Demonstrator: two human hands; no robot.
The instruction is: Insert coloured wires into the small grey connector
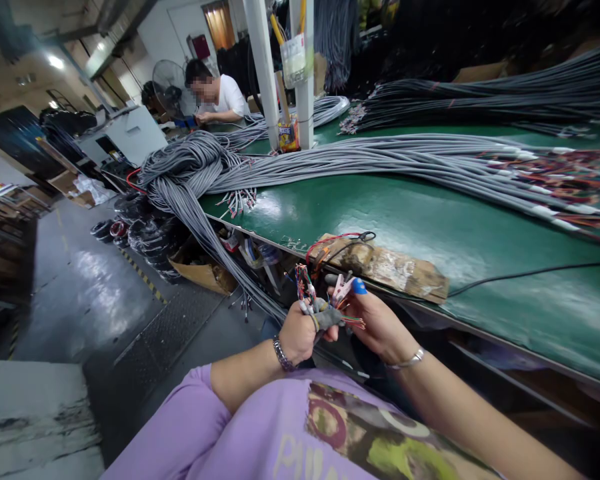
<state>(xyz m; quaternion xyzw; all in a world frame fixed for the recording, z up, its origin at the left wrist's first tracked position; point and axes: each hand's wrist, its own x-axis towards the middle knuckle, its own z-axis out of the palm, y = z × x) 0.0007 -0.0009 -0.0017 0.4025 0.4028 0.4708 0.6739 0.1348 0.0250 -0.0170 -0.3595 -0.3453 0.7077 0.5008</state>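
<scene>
Grey cable end [325, 315] pinched between left hand [297, 333] and right hand [375, 320] fingers; green counter [430, 220] at twelve o'clock, factory floor behind.

Grey cables [360, 160] across a green table [430, 227]; lilac sleeve [190, 427].

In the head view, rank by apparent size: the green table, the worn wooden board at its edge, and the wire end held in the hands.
1. Green table, by far the largest.
2. Wooden board.
3. Wire end, gripped by the left hand with the right hand at it; smallest, though nearest the camera.
</scene>
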